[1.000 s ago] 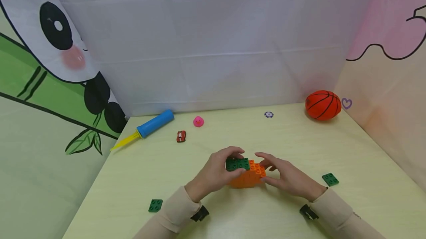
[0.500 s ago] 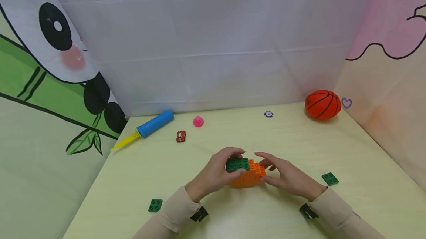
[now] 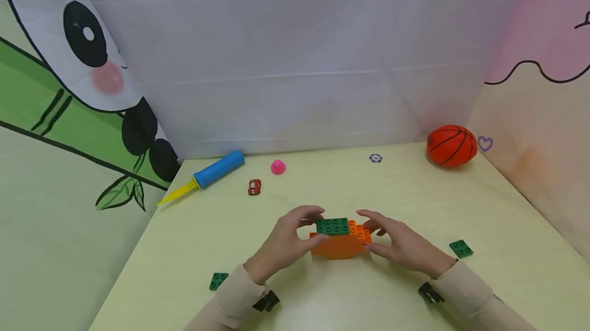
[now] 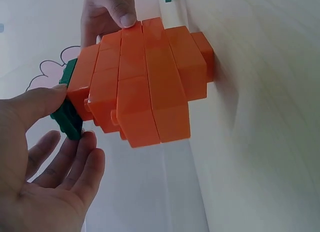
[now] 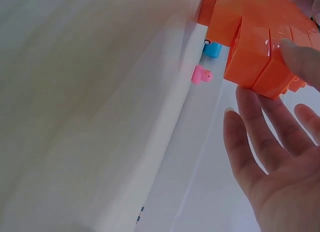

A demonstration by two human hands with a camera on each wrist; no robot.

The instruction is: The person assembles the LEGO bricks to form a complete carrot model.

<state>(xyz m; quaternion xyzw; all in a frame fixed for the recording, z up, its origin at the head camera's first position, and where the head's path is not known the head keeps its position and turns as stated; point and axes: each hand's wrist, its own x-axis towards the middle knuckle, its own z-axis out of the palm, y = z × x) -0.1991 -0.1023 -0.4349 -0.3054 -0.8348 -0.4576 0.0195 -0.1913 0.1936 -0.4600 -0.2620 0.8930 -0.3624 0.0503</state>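
In the head view, a rounded build of orange toy building bricks (image 3: 341, 247) stands on the table, stepped down at its right end. A green building brick layer (image 3: 332, 226) lies on its top, to the left of bare orange studs. My left hand (image 3: 282, 241) is at the left end; in the left wrist view its thumb and fingertips pinch the green layer (image 4: 66, 117). At the other end my right hand (image 3: 397, 243) grips the orange build, thumb on the near side and fingers on the far side, as the right wrist view also shows.
Loose green bricks lie by the left sleeve (image 3: 218, 281) and near the right wrist (image 3: 461, 248). Farther back are a blue and yellow pump (image 3: 218, 169), a red toy car (image 3: 254, 187), a pink duck (image 3: 278, 167), a poker chip (image 3: 375, 158) and a small basketball (image 3: 451, 145).
My left hand has shifted left along the build, so more of the orange left end shows. The right hand keeps its place at the right end. The head view has turned slightly.
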